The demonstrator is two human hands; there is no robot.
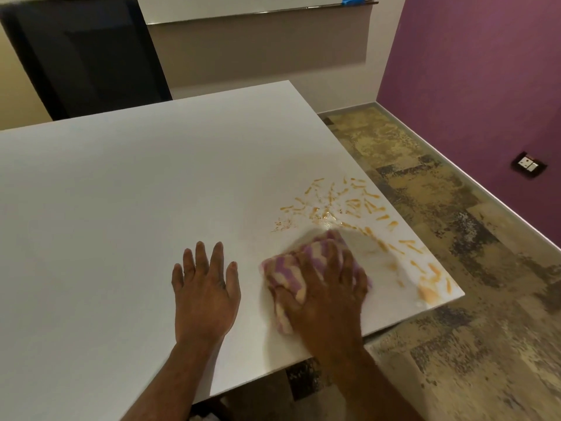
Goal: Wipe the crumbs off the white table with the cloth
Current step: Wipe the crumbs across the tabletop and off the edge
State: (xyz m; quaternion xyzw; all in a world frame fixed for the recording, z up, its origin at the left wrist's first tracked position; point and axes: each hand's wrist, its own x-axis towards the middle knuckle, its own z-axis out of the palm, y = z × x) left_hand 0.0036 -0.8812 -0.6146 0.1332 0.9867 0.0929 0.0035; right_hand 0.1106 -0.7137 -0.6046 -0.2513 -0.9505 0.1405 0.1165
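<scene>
A white table (pixel 127 192) fills most of the view. Orange crumbs and smears (pixel 349 205) lie scattered over its right part, running down toward the near right corner. My right hand (pixel 328 293) presses flat on a crumpled purple-and-cream striped cloth (pixel 288 270), just below and left of the crumbs; the hand and cloth are motion-blurred. My left hand (pixel 205 288) rests flat on the tabletop beside the cloth, fingers spread, holding nothing.
The table's right edge (pixel 364 165) drops to a mottled brown floor (pixel 455 238). A dark chair (pixel 88 56) stands behind the far edge. A purple wall with a socket (pixel 529 164) is at the right.
</scene>
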